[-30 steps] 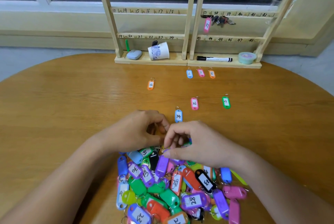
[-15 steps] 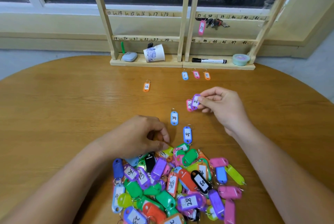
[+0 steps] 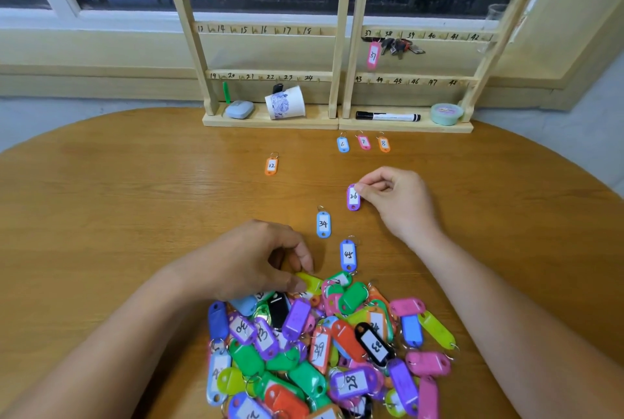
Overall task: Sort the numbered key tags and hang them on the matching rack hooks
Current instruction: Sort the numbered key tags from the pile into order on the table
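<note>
Curled fingers of the left hand [image 3: 256, 260] sit at the far edge of the heap of key tags [image 3: 320, 351], thumb and forefinger tips against a yellow-green tag [image 3: 310, 283]. Whether they actually pinch it cannot be told. Farther out and to the right, the right hand [image 3: 398, 202] pinches the top end of purple tag 26 [image 3: 353, 197] between thumb and forefinger, the tag hanging close to the wooden table [image 3: 101, 216].

Single tags on the tabletop, left to right:
- Orange tag 12 [image 3: 271, 166] lies alone, well apart from the others.
- Blue tag 34 [image 3: 323, 224] lies just beyond the left hand.
- Blue tag 45 [image 3: 348, 254] lies nearer, its lower end at the heap's far edge.
- Blue tag 6 [image 3: 342, 144], pink tag 7 [image 3: 364, 142] and orange tag 8 [image 3: 384, 144] form a short row just in front of the rack's base.

The wooden rack [image 3: 337, 47] stands at the table's far edge as two panels side by side, its rails hand-numbered.
- **Left base:** a pale blue object [image 3: 239, 109] and a paper cup [image 3: 285, 107] on its side.
- **Right panel:** pink tag 37 [image 3: 372, 55] hangs under number 37, with a bunch of keys [image 3: 400, 47] beside it.
- **Right base:** a black marker [image 3: 388, 116] lying flat and a green tape roll [image 3: 446, 113].
</note>
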The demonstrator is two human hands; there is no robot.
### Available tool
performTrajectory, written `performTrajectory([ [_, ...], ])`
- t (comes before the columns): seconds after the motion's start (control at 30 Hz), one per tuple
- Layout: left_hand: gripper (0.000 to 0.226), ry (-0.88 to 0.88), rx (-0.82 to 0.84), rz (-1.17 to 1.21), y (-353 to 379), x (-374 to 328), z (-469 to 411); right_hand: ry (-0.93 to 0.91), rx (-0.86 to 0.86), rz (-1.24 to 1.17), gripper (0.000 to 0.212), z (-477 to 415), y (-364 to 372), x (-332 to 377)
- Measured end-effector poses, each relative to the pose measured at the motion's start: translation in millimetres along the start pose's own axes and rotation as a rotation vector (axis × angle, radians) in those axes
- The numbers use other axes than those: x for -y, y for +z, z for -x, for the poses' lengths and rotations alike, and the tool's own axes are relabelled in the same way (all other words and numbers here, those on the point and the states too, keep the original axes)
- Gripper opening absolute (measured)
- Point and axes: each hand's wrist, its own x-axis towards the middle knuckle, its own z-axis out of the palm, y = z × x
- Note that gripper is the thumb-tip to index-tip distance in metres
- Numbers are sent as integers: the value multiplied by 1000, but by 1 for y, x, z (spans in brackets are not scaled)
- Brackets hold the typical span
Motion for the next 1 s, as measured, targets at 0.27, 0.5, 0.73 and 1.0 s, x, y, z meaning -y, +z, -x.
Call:
performTrajectory([
  [0.27,25,-68,14,28,-1,-4,0,-111,-16,36,9,12,-6,7],
  [0.5,18,-16,50,-24,-1,-6,1,-177,127,-90,13,34,-3,12],
  [0.73,21,116,-182,99,-6,-1,3,-195,292,-190,8,49,-2,26],
  [1.0,23,247,-493,217,8,-15,-1,-49,608,-474,22,62,-7,42],
])
